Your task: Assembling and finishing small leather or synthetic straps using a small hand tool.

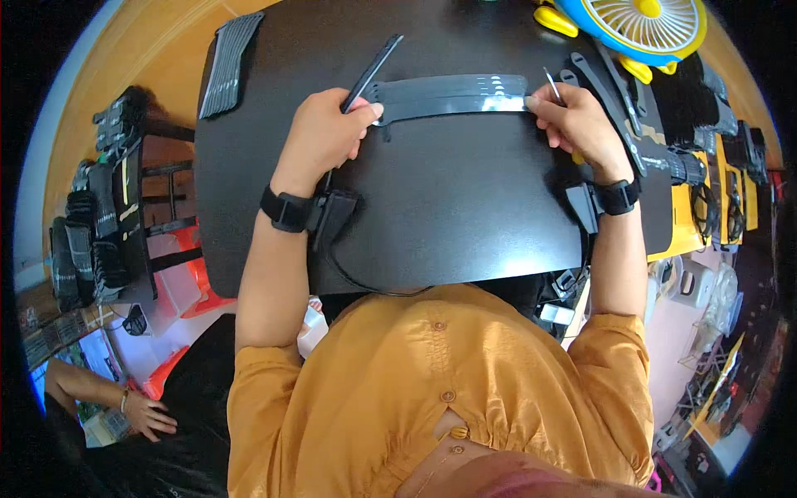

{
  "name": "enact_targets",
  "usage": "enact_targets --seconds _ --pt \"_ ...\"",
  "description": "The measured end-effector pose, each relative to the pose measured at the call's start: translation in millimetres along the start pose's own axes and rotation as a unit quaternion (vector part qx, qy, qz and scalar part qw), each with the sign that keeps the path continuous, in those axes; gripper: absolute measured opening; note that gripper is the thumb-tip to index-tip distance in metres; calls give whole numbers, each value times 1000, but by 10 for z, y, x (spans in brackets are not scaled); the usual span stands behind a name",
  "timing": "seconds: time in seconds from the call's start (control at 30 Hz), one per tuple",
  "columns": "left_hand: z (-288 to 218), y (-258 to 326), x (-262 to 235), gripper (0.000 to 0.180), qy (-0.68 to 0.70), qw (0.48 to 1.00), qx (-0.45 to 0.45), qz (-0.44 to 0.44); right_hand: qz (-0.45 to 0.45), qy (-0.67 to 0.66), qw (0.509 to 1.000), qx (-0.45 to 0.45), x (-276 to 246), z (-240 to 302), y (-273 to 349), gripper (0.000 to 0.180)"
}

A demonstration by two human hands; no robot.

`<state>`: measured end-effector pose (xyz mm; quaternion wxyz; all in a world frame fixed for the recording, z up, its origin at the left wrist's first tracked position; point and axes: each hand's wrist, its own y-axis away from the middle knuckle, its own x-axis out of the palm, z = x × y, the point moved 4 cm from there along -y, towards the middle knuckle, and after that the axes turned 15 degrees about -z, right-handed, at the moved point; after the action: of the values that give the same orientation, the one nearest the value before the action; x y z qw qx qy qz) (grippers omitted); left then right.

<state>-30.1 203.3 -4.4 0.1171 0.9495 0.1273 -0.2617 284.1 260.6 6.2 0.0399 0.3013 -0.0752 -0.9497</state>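
Observation:
A long flat black strap piece [452, 95] lies across the far middle of a black work board [432, 207]. My left hand [325, 133] presses down on its left end and also holds a thin black strip [372, 73] that sticks up and away. My right hand [577, 124] pinches the strap's right end and holds a thin metal tool [553, 86] upright between the fingers. Both wrists wear black bands.
A stack of black strips [228, 65] lies at the board's far left. More black straps [614, 100] and a blue and yellow fan [643, 25] sit at the far right. A rack of black parts [104, 207] stands to the left. Another person's hand [149, 415] shows at lower left.

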Motion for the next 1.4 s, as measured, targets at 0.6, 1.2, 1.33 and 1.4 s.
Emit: enact_targets --seconds 0.6,1.2,1.33,1.4 --pt "-132 47 21 22 -35 999 -26 -22 -39 87 995 10 3 118 11 23" --pt "-436 502 292 23 224 952 30 207 116 -143 980 -79 478 897 534 29" --pt "-390 614 502 35 295 898 58 320 92 -300 946 -84 527 884 385 23" --pt "-370 626 468 41 317 884 31 343 57 -340 932 -110 429 849 248 22"
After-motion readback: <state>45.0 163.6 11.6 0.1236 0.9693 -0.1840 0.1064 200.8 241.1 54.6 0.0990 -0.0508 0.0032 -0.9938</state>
